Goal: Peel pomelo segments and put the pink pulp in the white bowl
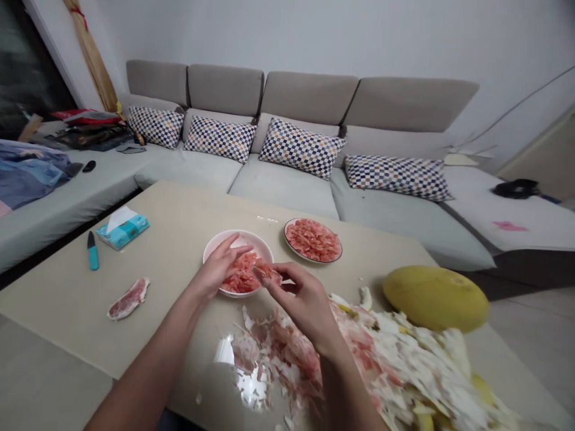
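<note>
My left hand (pixel 223 263) is over the left side of a white bowl (pixel 211 242), fingers spread and holding nothing that shows. Loose pink pomelo pulp (pixel 242 275) lies in the bowl. At the bowl's right rim, my right hand (pixel 303 293) pinches a piece of pomelo flesh (pixel 271 275) between thumb and fingers. Below that hand spreads a heap of pomelo peel and membrane (pixel 395 353), partly hidden by my right forearm. Behind and to the right of the bowl stands a dark-rimmed plate (pixel 288 240) piled with more pink pulp.
A whole yellow-green pomelo (pixel 435 297) sits at the table's right. To the left lie a pomelo segment (pixel 129 299), a turquoise-handled knife (pixel 92 251) and a tissue pack (pixel 123 230). A grey sofa (pixel 287 185) with patterned cushions runs behind the table (pixel 179 209).
</note>
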Demonstrator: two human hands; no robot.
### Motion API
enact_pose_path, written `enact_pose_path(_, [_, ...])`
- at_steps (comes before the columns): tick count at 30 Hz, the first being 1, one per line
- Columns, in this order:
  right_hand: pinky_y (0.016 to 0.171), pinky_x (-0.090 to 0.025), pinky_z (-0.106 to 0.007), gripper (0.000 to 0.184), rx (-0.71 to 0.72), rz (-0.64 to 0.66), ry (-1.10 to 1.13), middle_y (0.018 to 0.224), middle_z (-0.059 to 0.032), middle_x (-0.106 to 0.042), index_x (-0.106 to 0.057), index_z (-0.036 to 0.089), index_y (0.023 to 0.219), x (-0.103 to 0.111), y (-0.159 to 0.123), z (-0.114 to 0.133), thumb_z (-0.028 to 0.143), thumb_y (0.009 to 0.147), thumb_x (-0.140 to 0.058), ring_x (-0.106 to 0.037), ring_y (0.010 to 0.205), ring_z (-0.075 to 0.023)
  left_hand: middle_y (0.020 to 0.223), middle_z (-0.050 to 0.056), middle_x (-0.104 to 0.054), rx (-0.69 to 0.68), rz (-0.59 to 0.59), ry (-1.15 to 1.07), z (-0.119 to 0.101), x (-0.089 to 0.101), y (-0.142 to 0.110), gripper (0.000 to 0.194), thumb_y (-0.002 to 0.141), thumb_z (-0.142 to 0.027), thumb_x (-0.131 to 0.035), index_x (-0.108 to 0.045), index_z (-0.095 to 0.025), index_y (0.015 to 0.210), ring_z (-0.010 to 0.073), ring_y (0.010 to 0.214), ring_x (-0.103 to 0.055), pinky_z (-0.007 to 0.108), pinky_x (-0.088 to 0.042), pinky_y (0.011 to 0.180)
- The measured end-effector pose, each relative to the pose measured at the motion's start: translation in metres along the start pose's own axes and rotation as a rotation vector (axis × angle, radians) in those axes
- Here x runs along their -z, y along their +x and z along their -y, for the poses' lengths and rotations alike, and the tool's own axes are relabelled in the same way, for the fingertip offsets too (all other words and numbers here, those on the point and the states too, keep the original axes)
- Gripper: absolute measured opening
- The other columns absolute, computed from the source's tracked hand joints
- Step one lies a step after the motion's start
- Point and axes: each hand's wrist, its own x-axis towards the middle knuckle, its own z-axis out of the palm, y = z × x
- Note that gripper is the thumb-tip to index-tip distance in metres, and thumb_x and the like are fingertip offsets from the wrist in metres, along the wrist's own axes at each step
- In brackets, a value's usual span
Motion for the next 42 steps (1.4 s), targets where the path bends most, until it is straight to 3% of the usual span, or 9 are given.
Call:
enact_pose_path(4, [0.07, -0.059, -0.03, 0.021, 0.032, -0.015, 0.017, 0.097, -0.0059, -0.071, -0.072, 0.022, 0.102, 0.002, -0.001, 0.0, 0.036, 0.087, -0.067, -0.066, 0.08, -0.0181, 0.149, 0.005, -0.05, -0.243, 0.102, 0.597, -0.007, 0.006, 0.021, 0.06, 0.074, -0.025, -0.073, -0.059, -0.032, 0.132, 0.0271, 0.134, -0.047, 0.043, -0.033, 0.113])
enact_pose_path(7, [0.07, -0.059, -0.03, 0.021, 0.042, -0.011, 0.029, 0.099, -0.0058, -0.071, -0.072, 0.023, 0.104, 0.004, -0.002, 0.001, 0.034, 0.088, -0.066, -0.066, 0.08, -0.0179, 0.122, 0.008, -0.068, -0.317, -0.003, 0.793, -0.01, 0.017, 0.025, 0.029, 0.081, -0.026, -0.062, -0.073, -0.024, 0.107, 0.0246, 0.114, -0.062, 0.038, -0.046, 0.102])
enact_pose_path(10, [0.072, -0.059, -0.032, 0.021, 0.041, -0.009, 0.037, 0.102, -0.0064, -0.072, -0.072, 0.023, 0.105, 0.007, -0.003, 0.004, 0.034, 0.088, -0.066, -0.067, 0.081, -0.0185, 0.126, 0.012, -0.061, -0.355, -0.188, 0.864, -0.015, 0.039, 0.009, 0.028, 0.086, -0.024, -0.05, -0.071, -0.02, 0.103, 0.0226, 0.106, -0.063, 0.036, -0.048, 0.095])
enact_pose_path(15, [0.072, -0.059, -0.034, 0.022, 0.058, -0.014, 0.03, 0.102, -0.0076, -0.073, -0.073, 0.023, 0.103, 0.011, -0.003, 0.008, 0.036, 0.089, -0.063, -0.068, 0.084, -0.0205, 0.076, 0.004, -0.067, -0.195, -0.193, 1.193, -0.004, 0.079, -0.038, 0.012, 0.08, -0.022, -0.058, -0.069, -0.021, 0.076, 0.0211, 0.073, -0.061, 0.033, -0.046, 0.074])
enact_pose_path(21, [0.069, -0.058, -0.032, 0.021, 0.06, -0.036, 0.015, 0.099, -0.0068, -0.073, -0.073, 0.023, 0.099, 0.013, -0.003, 0.009, 0.038, 0.088, -0.065, -0.067, 0.079, -0.0196, 0.094, 0.007, -0.068, -0.099, -0.062, 1.227, 0.053, 0.085, -0.051, 0.015, 0.078, -0.014, -0.059, -0.07, -0.022, 0.082, 0.0217, 0.089, -0.063, 0.029, -0.044, 0.078])
enact_pose_path(25, [0.069, -0.057, -0.032, 0.02, 0.06, -0.043, 0.006, 0.099, -0.0059, -0.073, -0.073, 0.023, 0.1, 0.015, -0.004, 0.009, 0.038, 0.087, -0.066, -0.067, 0.08, -0.0194, 0.087, 0.005, -0.066, -0.095, -0.092, 1.198, 0.053, 0.084, -0.053, 0.014, 0.078, -0.014, -0.057, -0.067, -0.021, 0.074, 0.0209, 0.083, -0.062, 0.029, -0.043, 0.075])
enact_pose_path(29, [0.067, -0.057, -0.032, 0.019, 0.054, -0.04, 0.021, 0.097, -0.0055, -0.073, -0.073, 0.024, 0.098, 0.013, -0.003, 0.008, 0.037, 0.087, -0.066, -0.067, 0.075, -0.0181, 0.079, 0.003, -0.067, -0.135, -0.128, 1.117, 0.016, 0.069, -0.056, 0.014, 0.084, -0.022, -0.055, -0.068, -0.021, 0.082, 0.0194, 0.072, -0.06, 0.029, -0.045, 0.069])
enact_pose_path(35, [0.067, -0.059, -0.032, 0.02, 0.076, -0.014, 0.026, 0.096, -0.0076, -0.072, -0.073, 0.021, 0.098, 0.005, -0.002, 0.007, 0.036, 0.086, -0.066, -0.067, 0.077, -0.0193, 0.116, 0.008, -0.064, -0.381, -0.201, 0.681, -0.019, 0.014, -0.03, 0.024, 0.08, -0.021, -0.064, -0.074, -0.026, 0.102, 0.0211, 0.094, -0.064, 0.033, -0.049, 0.086])
enact_pose_path(42, [0.073, -0.057, -0.031, 0.02, 0.042, 0.13, 0.088, 0.101, -0.0058, -0.074, -0.073, 0.023, 0.102, -0.001, 0.0, 0.01, 0.029, 0.085, -0.065, -0.068, 0.085, -0.0198, 0.126, 0.014, -0.064, -0.009, -0.046, -0.078, 0.014, -0.013, -0.055, 0.044, 0.085, -0.044, -0.066, -0.064, -0.023, 0.124, 0.0244, 0.091, -0.069, 0.039, -0.056, 0.077])
